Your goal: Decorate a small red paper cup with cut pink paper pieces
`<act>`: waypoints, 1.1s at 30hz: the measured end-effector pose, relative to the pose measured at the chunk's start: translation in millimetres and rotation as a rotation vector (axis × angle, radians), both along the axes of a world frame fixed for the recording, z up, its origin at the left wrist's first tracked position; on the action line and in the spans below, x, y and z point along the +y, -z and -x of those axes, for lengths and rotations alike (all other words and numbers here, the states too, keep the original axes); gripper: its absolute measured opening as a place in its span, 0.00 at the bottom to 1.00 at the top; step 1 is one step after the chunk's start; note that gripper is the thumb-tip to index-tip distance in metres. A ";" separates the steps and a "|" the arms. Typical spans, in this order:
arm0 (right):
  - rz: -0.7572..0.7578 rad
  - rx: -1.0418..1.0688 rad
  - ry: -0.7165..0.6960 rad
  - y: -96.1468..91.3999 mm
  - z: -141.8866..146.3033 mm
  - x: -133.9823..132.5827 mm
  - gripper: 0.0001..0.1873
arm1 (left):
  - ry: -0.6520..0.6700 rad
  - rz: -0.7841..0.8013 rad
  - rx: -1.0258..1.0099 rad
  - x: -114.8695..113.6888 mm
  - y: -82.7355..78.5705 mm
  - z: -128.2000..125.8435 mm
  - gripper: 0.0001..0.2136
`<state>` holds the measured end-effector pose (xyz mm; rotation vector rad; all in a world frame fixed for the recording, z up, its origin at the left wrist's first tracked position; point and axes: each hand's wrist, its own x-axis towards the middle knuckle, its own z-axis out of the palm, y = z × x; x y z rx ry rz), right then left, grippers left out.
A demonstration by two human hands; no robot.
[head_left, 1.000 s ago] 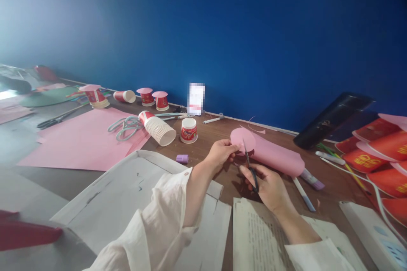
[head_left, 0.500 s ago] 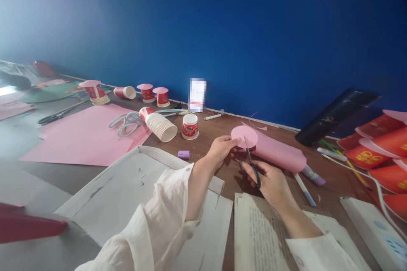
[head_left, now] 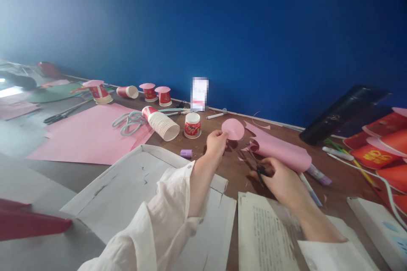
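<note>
Between the thumb and fingers of my left hand (head_left: pixel 218 143) is the lower left edge of a pink paper circle (head_left: pixel 233 128). My right hand (head_left: pixel 278 176) is closed round the handles of black-handled scissors (head_left: pixel 259 167); the blades are parted and point up and left, apart from the circle. Behind the scissors lies a curled pink paper sheet (head_left: pixel 280 148) with curved cuts in its left end. A red paper cup (head_left: pixel 192 126) stands upside down to the left of my left hand, near a purple marker cap (head_left: pixel 186 153).
A stack of paper cups (head_left: pixel 162 123) lies by a pink sheet (head_left: pixel 92 135) and a coiled cord (head_left: pixel 129 123). Pink discs top several cups at the back left. A black cylinder (head_left: pixel 340 114), red cups (head_left: pixel 375 155), a power strip (head_left: pixel 378 228) and a printed booklet (head_left: pixel 267 228) are at right.
My left hand has drawn the circle slightly left, away from the scissors and the curled sheet. My right hand has moved right, and the scissor blades have opened.
</note>
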<state>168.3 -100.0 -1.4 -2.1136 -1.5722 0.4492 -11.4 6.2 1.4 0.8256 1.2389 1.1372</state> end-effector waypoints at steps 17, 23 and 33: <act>-0.046 -0.284 -0.123 -19.2 7.2 -8.2 0.13 | 0.031 -0.072 0.062 -1.7 5.0 -1.3 0.11; -0.065 -0.324 0.057 -23.7 -9.0 -7.6 0.13 | 0.036 -0.062 0.066 -1.8 5.2 -1.4 0.10; 0.096 -0.291 0.558 -18.3 -91.6 -14.2 0.29 | 0.064 -0.092 0.062 -0.7 7.1 -2.5 0.10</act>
